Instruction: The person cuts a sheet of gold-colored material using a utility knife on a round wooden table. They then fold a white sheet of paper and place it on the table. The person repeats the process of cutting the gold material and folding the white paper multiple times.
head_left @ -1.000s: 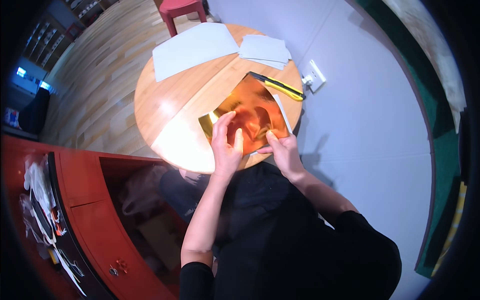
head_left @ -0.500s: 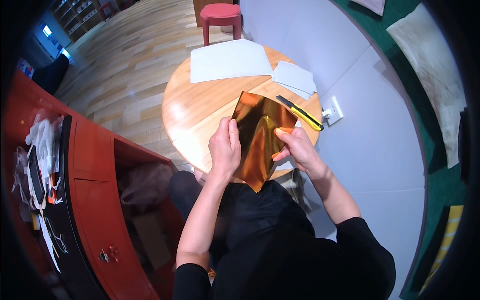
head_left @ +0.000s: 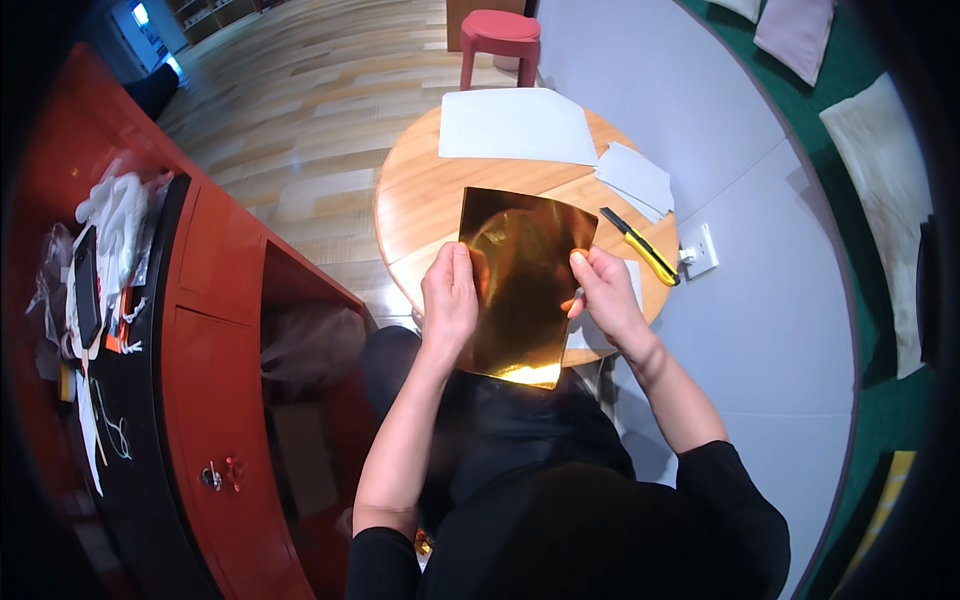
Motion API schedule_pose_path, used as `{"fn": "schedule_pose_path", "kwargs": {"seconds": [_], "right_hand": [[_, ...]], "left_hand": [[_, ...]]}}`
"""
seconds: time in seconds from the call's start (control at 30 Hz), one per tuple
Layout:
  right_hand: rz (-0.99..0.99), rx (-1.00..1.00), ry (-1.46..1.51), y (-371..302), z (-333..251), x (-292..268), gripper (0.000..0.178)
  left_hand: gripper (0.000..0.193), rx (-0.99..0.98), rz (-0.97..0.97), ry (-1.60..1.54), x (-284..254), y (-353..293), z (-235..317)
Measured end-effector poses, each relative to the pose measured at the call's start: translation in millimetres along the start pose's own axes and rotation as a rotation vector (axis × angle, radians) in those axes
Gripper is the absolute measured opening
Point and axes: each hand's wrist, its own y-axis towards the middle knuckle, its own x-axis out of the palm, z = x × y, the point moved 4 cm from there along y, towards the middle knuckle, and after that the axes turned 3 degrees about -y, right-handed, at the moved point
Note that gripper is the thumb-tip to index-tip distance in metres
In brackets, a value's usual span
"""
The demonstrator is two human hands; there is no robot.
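A shiny gold metallic sheet (head_left: 525, 290) is held up above the near part of the round wooden table (head_left: 415, 190). My left hand (head_left: 450, 297) pinches its left edge, thumb on the front face. On the opposite edge, my right hand (head_left: 605, 290) grips it between thumb and fingers. The sheet is slightly curved, and a bright reflection runs along its bottom. Just right of my right hand, a yellow and black utility knife (head_left: 642, 247) lies on the table. Pale paper shows on the table partly behind my right hand.
A large white sheet (head_left: 515, 125) and a stack of smaller white cards (head_left: 637, 180) lie at the table's far side. A grey wall with a socket (head_left: 703, 250) borders the right. A red cabinet (head_left: 210, 370) stands left, cluttered on top. Beyond the table is a red stool (head_left: 500, 45).
The gold sheet, bent and creased before, is now spread flatter and faces me more. My right hand has shifted slightly right along with its edge. The whole view has turned a little left.
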Motion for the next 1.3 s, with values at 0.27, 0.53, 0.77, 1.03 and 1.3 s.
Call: {"fn": "schedule_pose_path", "kwargs": {"seconds": [0.27, 0.53, 0.77, 1.03, 1.3], "right_hand": [[-0.047, 0.066, -0.107, 14, -16, 28, 0.030], [-0.221, 0.054, -0.052, 31, -40, 49, 0.019], [-0.053, -0.538, -0.049, 63, -77, 62, 0.008], [-0.103, -0.463, 0.022, 71, -18, 72, 0.023], [-0.061, -0.537, 0.122, 99, -56, 56, 0.013]], "left_hand": [[0.032, 0.068, 0.103, 0.189, -27, -10, 4], [0.025, 0.300, 0.259, 0.176, -60, 5, 36], [0.018, 0.549, 0.338, -0.041, -71, 40, 61], [0.025, 0.466, 0.331, -0.007, -56, 31, -5], [0.010, 0.538, 0.145, -0.058, -68, 85, 36]]}}
